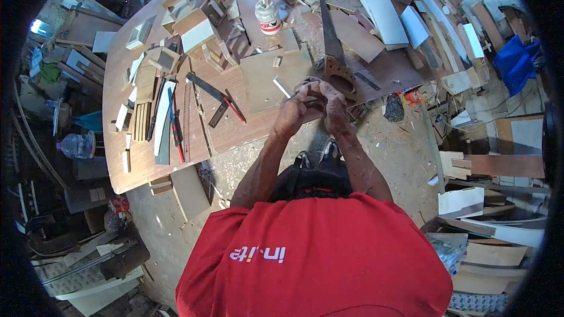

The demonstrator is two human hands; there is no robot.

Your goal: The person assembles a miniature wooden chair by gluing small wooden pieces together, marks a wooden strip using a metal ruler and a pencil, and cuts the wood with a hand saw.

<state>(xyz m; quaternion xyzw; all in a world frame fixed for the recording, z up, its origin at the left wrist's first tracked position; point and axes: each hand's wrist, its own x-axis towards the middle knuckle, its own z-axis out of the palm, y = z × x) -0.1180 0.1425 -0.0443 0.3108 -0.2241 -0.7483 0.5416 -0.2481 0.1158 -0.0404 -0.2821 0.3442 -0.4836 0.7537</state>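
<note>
Both hands meet over the front edge of the wooden workbench (235, 132). My left hand (298, 105) has its fingers curled, and a small pale strip (282, 87) sticks out at its upper left. Close against it, my right hand (332, 103) is closed too, fingertips touching the left ones; whatever lies between them is too small to make out. Just beyond my right hand lies a handsaw (330, 32) with a wooden handle. A thin board (264, 79) rests on the bench left of the hands.
A white glue tub (268, 19) stands at the back. On the left are small wooden boxes (202, 38), a black square (205, 88), pencils and strips. Boards (376, 12) pile up at the back right. A blue cloth (516, 64) hangs far right.
</note>
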